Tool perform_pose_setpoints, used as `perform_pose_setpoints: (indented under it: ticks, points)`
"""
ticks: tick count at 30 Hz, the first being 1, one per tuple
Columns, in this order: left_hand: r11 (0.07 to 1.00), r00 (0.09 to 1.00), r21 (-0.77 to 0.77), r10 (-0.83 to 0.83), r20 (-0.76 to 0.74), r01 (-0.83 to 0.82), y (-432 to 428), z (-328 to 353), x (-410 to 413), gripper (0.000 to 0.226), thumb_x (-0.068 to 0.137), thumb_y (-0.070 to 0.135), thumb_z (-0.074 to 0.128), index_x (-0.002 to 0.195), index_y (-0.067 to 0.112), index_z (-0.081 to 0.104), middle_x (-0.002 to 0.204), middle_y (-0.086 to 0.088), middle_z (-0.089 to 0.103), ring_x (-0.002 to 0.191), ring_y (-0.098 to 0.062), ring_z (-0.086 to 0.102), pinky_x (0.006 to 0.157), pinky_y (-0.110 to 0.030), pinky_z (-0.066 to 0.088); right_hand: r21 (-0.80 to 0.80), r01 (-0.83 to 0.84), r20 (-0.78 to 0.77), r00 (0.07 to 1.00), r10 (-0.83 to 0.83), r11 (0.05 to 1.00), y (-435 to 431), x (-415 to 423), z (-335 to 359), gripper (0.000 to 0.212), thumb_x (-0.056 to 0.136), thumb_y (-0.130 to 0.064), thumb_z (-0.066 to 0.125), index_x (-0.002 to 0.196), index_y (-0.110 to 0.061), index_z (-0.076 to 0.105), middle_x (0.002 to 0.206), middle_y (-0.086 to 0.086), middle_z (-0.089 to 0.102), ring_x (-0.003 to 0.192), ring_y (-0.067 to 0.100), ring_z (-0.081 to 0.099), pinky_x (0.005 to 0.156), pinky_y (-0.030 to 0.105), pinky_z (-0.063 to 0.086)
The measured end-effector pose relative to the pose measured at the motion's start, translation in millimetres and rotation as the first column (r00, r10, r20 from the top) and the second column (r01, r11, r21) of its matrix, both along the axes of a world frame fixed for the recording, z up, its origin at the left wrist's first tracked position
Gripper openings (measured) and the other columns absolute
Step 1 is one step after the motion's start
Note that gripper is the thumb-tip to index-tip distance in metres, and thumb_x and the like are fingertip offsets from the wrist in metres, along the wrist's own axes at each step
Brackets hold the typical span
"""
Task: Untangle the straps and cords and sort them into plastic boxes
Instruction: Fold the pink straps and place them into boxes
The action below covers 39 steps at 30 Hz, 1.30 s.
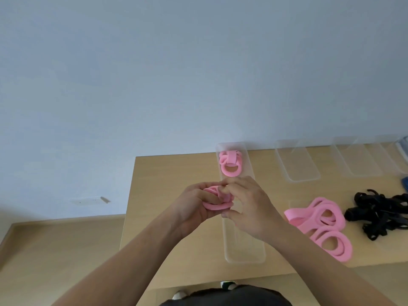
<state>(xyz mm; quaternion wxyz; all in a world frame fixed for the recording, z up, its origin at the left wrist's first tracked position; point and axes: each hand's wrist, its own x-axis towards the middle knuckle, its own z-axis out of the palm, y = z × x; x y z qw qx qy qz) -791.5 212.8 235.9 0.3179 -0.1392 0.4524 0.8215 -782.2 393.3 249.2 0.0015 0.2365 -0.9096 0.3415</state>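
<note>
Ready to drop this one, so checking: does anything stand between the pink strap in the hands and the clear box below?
Nothing visible does. Left hand and right hand grip the pink strap over the clear box; its one visible occupant, a rolled pink bundle, lies at the far end, leaving the near end bare.

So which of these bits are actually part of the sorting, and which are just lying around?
Part of the job: pink strap gripped by the left hand and right hand; rolled pink strap in the clear box; loose pink straps; black cords; empty boxes.
Just lying about: wall plate; shoes on the floor; blue item at the right edge, too cut off to judge.
</note>
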Motion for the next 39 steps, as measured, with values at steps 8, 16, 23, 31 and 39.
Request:
perform_pose_setpoints:
  ticks: [8,16,23,31,39]
  points:
    - [0.971,0.998,-0.231,-0.064,0.000,0.062,28,-19,-30,0.047,0.077,0.016,0.081,0.122,0.009,0.072,0.115,-0.013,0.076,0.101,-0.026,0.073,0.090,-0.037,0.060,-0.102,0.125,0.060,0.991,-0.119,0.987,38,-41,-34,0.042,0.061,-0.011,0.090,0.099,-0.016,0.072,0.096,-0.003,0.072,0.087,0.017,0.066,0.076,0.030,0.054]
    - [0.639,0.990,-0.762,0.138,-0.015,-0.101,54,-60,-68,0.020,0.095,0.021,0.071,0.113,0.015,0.067,0.099,-0.002,0.071,0.084,-0.022,0.069,0.098,-0.050,0.058,0.187,0.079,-0.034,0.997,-0.074,0.979,46,-107,-75,0.038,0.069,-0.005,0.085,0.104,-0.010,0.069,0.099,0.006,0.071,0.087,0.029,0.062,0.071,0.034,0.049]
    - [0.668,0.983,-0.737,0.181,0.024,-0.105,68,-78,-75,0.008,0.096,0.010,0.068,0.104,0.011,0.067,0.088,-0.005,0.071,0.072,-0.018,0.074,0.093,-0.047,0.061,0.172,-0.019,-0.050,0.998,0.028,0.985,49,-131,-95,0.026,0.063,0.006,0.080,0.083,-0.005,0.067,0.083,0.010,0.068,0.075,0.032,0.062,0.060,0.037,0.051]
    - [0.705,0.976,-0.697,0.216,0.031,-0.134,65,-82,-75,0.010,0.096,0.007,0.070,0.105,0.009,0.068,0.088,-0.007,0.070,0.072,-0.018,0.074,0.088,-0.039,0.063,0.231,-0.079,-0.010,0.996,0.084,0.970,52,-136,-98,0.018,0.064,-0.011,0.089,0.074,-0.008,0.075,0.082,0.009,0.063,0.084,0.032,0.060,0.064,0.036,0.054]
    - [0.538,0.991,-0.833,0.084,-0.100,-0.129,58,-68,-69,0.018,0.093,0.026,0.074,0.111,0.023,0.070,0.106,0.006,0.071,0.083,-0.015,0.068,0.069,-0.028,0.052,0.254,-0.033,0.026,0.999,0.027,0.967,54,-128,-80,0.016,0.091,-0.023,0.067,0.096,-0.015,0.079,0.100,0.004,0.067,0.100,0.030,0.051,0.092,0.040,0.046]
